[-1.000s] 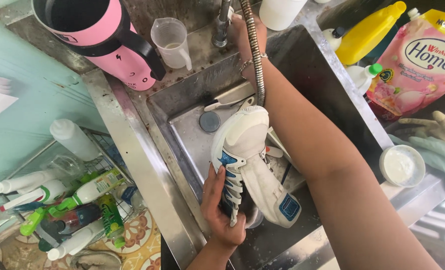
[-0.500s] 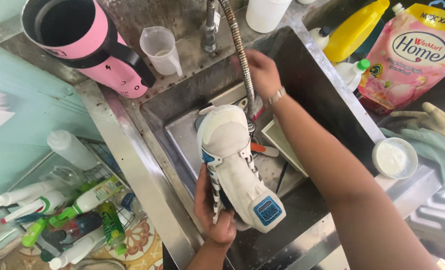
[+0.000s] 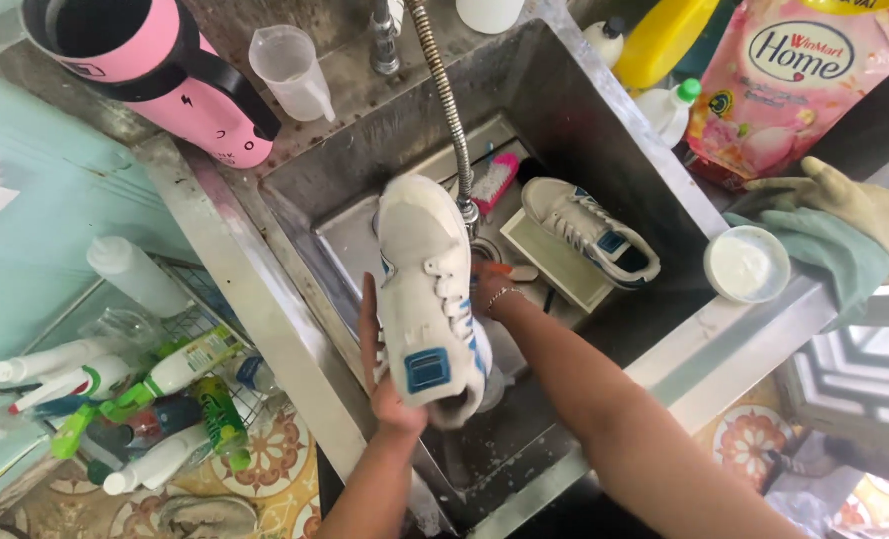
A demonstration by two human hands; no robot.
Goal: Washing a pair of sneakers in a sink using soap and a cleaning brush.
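1. Centrally, a white sneaker [image 3: 426,289] with blue laces and a blue heel patch is held over the steel sink [image 3: 564,110], toe toward 12 o'clock, heel toward 6 o'clock.
2. Left hand [image 3: 382,374]: closed on the sneaker from its 9 o'clock side, fingers running up along the sole edge, palm under the heel.
3. Right hand [image 3: 494,291]: at the sneaker's 3 o'clock side, touching it near the laces; mostly hidden behind the shoe, so whether it grips cannot be told. A thin bracelet shows at the wrist.
4. Flexible metal hose [image 3: 446,100]: descends from 12 o'clock, its nozzle ending just beside the sneaker's toe.
5. Second sneaker [image 3: 589,232]: lies in the sink basin at 2 o'clock of the held shoe, resting on a pale rectangular board [image 3: 554,265].
6. Pink brush [image 3: 496,180]: in the basin, near the hose end.
7. Pink jug [image 3: 155,70] and clear measuring cup [image 3: 290,72]: on the surface at 11 o'clock.
8. Small white tub [image 3: 746,265]: on the sink rim at 3 o'clock, beside a gloved hand [image 3: 854,215] of another person.
9. Spray bottles [image 3: 145,384]: in a wire rack at 8 o'clock.
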